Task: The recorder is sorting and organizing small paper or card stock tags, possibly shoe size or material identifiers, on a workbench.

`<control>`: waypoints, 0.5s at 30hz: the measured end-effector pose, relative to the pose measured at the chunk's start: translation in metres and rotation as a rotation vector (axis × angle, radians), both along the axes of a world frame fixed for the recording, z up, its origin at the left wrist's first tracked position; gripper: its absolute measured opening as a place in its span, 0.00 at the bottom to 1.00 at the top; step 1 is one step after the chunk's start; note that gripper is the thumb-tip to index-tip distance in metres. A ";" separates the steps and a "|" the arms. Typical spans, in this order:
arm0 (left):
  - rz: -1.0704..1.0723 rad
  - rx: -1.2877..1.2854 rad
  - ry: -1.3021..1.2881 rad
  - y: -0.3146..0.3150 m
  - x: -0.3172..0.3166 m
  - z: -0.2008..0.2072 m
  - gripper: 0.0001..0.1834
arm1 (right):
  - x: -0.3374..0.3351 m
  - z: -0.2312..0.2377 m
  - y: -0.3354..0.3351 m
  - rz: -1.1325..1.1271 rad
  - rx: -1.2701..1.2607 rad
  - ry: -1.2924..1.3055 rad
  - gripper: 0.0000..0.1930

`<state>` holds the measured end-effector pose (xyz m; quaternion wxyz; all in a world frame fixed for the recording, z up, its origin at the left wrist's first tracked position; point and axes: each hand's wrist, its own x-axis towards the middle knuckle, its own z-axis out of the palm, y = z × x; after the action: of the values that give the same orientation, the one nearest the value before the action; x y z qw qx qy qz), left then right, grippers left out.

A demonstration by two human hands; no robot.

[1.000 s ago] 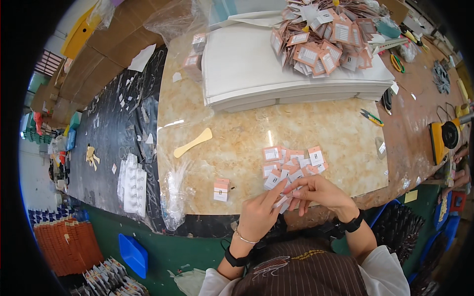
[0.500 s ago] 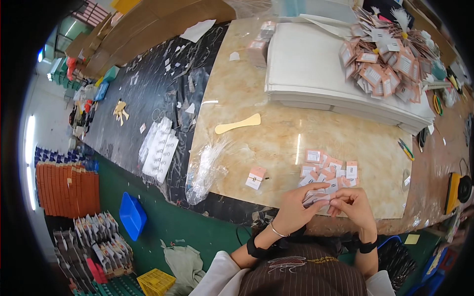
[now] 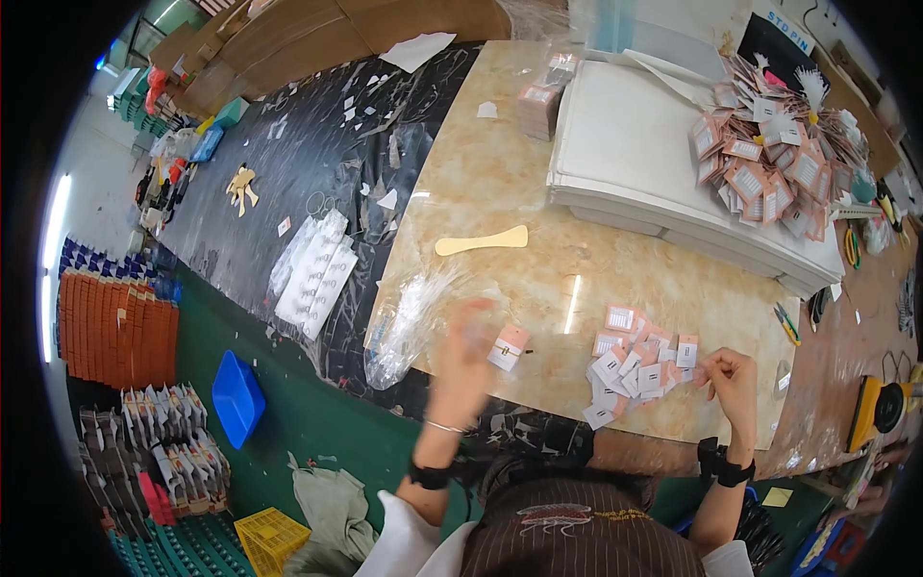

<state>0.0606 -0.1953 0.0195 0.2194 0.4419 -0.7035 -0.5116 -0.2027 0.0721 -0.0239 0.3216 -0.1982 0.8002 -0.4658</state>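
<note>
My left hand (image 3: 466, 356) is smeared by motion over the front left of the marbled board, between a heap of clear plastic bags (image 3: 409, 322) and a single pink-and-white tag card (image 3: 509, 347) with a small dark piece on it. Its fingers cannot be made out. At the right end of a loose pile of pink-and-white tag cards (image 3: 630, 365), my right hand (image 3: 731, 377) is closed in a pinch, its fingertips on what looks like the edge of one tag card (image 3: 700, 373). Part of that card is hidden by the fingers.
A cream paddle-shaped stick (image 3: 483, 240) lies behind the single card. White stacked sheets (image 3: 635, 135) carry a large bunch of strung tags (image 3: 769, 168) at the far right. Green-handled snips (image 3: 788, 324) lie at the right edge. White strips (image 3: 317, 274) rest on black sheeting.
My left hand has left the tag pile and swung left towards the plastic bags. My right hand has moved slightly right, apart from the left. The view has shifted a little.
</note>
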 end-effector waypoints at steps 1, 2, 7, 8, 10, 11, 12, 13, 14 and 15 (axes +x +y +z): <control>0.074 -0.224 -0.090 -0.025 0.015 0.003 0.14 | 0.002 0.005 -0.002 -0.033 0.034 0.106 0.04; 0.223 -0.577 -0.151 -0.047 0.030 -0.002 0.11 | 0.005 0.018 -0.009 -0.064 0.072 0.211 0.04; 0.317 -0.568 -0.579 -0.113 0.092 -0.015 0.17 | 0.055 0.109 -0.035 0.159 -0.506 0.245 0.12; 0.284 -0.472 -0.710 -0.123 0.096 -0.025 0.24 | 0.075 0.131 -0.044 0.230 -0.729 0.181 0.10; 0.202 -0.552 -0.841 -0.114 0.090 -0.036 0.31 | 0.101 0.169 -0.058 0.340 -1.075 0.075 0.06; 0.153 -0.460 -0.901 -0.116 0.099 -0.048 0.37 | 0.109 0.187 -0.066 0.373 -1.123 0.066 0.06; 0.115 -0.475 -0.916 -0.117 0.093 -0.055 0.36 | 0.111 0.208 -0.069 0.386 -1.176 0.073 0.08; 0.075 -0.466 -0.931 -0.120 0.093 -0.059 0.35 | 0.112 0.225 -0.073 0.418 -1.238 0.069 0.11; 0.029 -0.466 -0.944 -0.122 0.085 -0.060 0.34 | 0.111 0.222 -0.075 0.454 -1.333 0.143 0.11; 0.014 -0.476 -0.940 -0.122 0.075 -0.060 0.32 | 0.109 0.219 -0.077 0.496 -1.428 0.216 0.12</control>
<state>0.1358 -0.3174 -0.0409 -0.0222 0.5662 -0.8198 -0.0829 -0.0938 -0.0052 0.1955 0.1304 -0.5766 0.2640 -0.7621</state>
